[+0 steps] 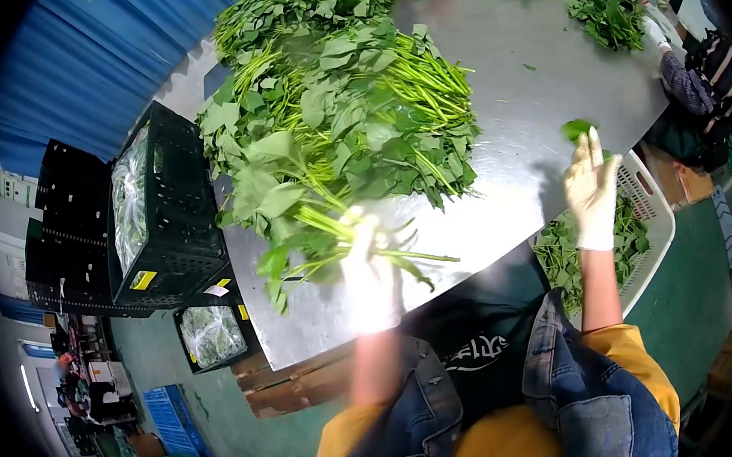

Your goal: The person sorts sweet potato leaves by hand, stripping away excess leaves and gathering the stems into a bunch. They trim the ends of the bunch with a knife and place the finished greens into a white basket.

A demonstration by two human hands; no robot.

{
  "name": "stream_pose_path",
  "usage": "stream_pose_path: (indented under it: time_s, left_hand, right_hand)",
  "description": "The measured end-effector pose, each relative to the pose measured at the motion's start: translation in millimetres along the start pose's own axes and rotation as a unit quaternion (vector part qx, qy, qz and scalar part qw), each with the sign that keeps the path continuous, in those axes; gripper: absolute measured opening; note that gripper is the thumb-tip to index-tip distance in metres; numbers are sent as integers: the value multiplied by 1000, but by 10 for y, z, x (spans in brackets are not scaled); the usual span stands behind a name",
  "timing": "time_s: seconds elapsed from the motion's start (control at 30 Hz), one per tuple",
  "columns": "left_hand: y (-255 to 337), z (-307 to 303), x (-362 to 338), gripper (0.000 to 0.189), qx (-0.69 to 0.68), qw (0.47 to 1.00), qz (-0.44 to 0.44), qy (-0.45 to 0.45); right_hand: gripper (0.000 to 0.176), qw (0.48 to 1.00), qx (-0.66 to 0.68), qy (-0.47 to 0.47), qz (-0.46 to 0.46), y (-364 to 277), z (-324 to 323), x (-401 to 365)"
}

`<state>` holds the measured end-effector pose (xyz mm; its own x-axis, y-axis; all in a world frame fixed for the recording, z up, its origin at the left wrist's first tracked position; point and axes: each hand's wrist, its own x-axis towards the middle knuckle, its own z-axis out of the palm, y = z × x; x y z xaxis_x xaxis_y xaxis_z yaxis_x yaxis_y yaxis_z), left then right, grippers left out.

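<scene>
Metal table (511,137) spreads from the centre toward twelve o'clock. On it, at eleven o'clock, lies a big heap of leafy greens (332,114), long stems showing among broad leaves. At nine o'clock, beside the table's edge, stands a black crate (185,206) with a plastic-wrapped load. A white basket (656,208) sits at three o'clock, partly behind the right forearm, with loose greens (557,254) in it.

Smaller is the bunch (329,222) near the centre, toward nine o'clock, overlapping the heap in view. The gloved left hand (371,268), at six o'clock just below centre, is blurred but closed round its stems. The bunch should handle light: stems fairly stiff and liable to snap, leaves limp and easily bruised, perhaps slippery if damp. The gathered stems look the safest hold.

The gloved right hand (591,186), between two and three o'clock, has its thumb apart from its extended fingers. A small leaf (577,130) shows at their tips; whether it is pinched, I cannot tell.
</scene>
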<state>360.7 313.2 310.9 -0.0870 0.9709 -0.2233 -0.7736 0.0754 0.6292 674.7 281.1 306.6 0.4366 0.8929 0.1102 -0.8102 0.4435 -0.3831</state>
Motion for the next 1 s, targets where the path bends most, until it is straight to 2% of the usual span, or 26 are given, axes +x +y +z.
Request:
stream_pose_path:
  time_s: [0.03, 0.07, 0.1, 0.13, 0.17, 0.2, 0.23, 0.27, 0.3, 0.33, 0.37, 0.43, 0.5, 0.53, 0.57, 0.63, 0.67, 0.7, 0.73, 0.77, 0.83, 0.87, 0.9, 0.97, 1.0]
  left_hand:
    - [91, 139, -85, 30, -11, 999, 41, -5]
    - [127, 165, -90, 32, -23, 998, 30, -43]
    - [118, 110, -70, 32, -23, 998, 31, -43]
    - [92, 15, -28, 31, -40, 995, -25, -85]
    - [81, -30, -8, 31, -57, 987, -79, -129]
    - [94, 40, -79, 27, -28, 992, -104, -71]
    - [108, 92, -141, 27, -29, 992, -102, -73]
    - [125, 133, -197, 25, 4, 994, -93, -56]
    - [135, 147, -233, 22, 38, 995, -84, -40]
    - [143, 127, -254, 20, 48, 996, -59, -47]
    - [144, 103, -258, 20, 48, 996, -57, -48]
    - [153, 68, -237, 19, 154, 985, 57, -50]
    - [227, 144, -337, 20, 139, 989, 51, -24]
    - [232, 80, -317, 21, 118, 991, 50, -37]
    - [233, 41, -286, 22, 97, 993, 50, -50]
    - [200, 34, -247, 21, 99, 993, 60, -26]
    - [185, 27, -230, 20, 111, 992, 56, -17]
    - [171, 9, -212, 19, 125, 991, 52, -8]
    - [145, -22, -169, 19, 231, 970, 76, -3]
    - [111, -63, -118, 19, 230, 970, 79, -2]
    - [23, -147, -22, 20, 204, 978, 51, -4]
    - [-6, -140, 0, 19, 183, 982, 37, 7]
    - [-26, -126, -3, 19, 183, 982, 35, 10]
    - [-42, -54, -8, 18, 422, 893, 155, -17]
    - [-71, -108, 22, 18, 523, 814, 246, -55]
  right_hand:
    - [70, 999, 26, -33, 2, -59, -49, 72]
    - [70, 999, -8, -1, 31, -3, -31, 138]
    - [71, 997, -41, 31, 61, 110, -49, 206]
    - [68, 981, -142, -16, 129, 269, -200, 309]
    - [51, 936, -313, -50, 151, 439, -126, 353]
    - [34, 819, -560, -118, 43, 612, 37, 360]
    - [29, 850, -511, -44, 117, 762, 334, 368]
    - [30, 825, -555, -38, 96, 917, 403, 472]
    - [30, 796, -600, -69, 35, 1132, 161, 751]
    - [32, 715, -688, -101, -68, 1351, -103, 1052]
    - [34, 613, -780, -106, -65, 1378, 92, 1114]
    - [30, 465, -874, -139, -11, 1514, 291, 1254]
    - [23, 393, -899, -161, -102, 1675, 212, 1386]
    - [22, 368, -909, -165, -102, 1737, 172, 1468]
    - [22, 368, -908, -167, -106, 1730, 247, 1453]
    - [23, 445, -863, -190, -145, 1634, 506, 1260]
    - [22, 504, -833, -188, -132, 1594, 599, 1168]
    - [22, 504, -832, -191, -133, 1513, 687, 1086]
    - [21, 702, -689, -173, 38, 1412, 762, 1011]
    - [20, 837, -487, -141, 205, 1349, 792, 950]
    - [19, 857, -408, -194, 249, 1294, 738, 823]
    - [19, 858, -402, -198, 252, 1346, 649, 738]
    - [19, 837, -441, -203, 252, 1371, 604, 678]
    - [21, 755, -562, -278, 193, 1496, 395, 670]
    - [24, 749, -579, -298, 122, 1543, 344, 623]
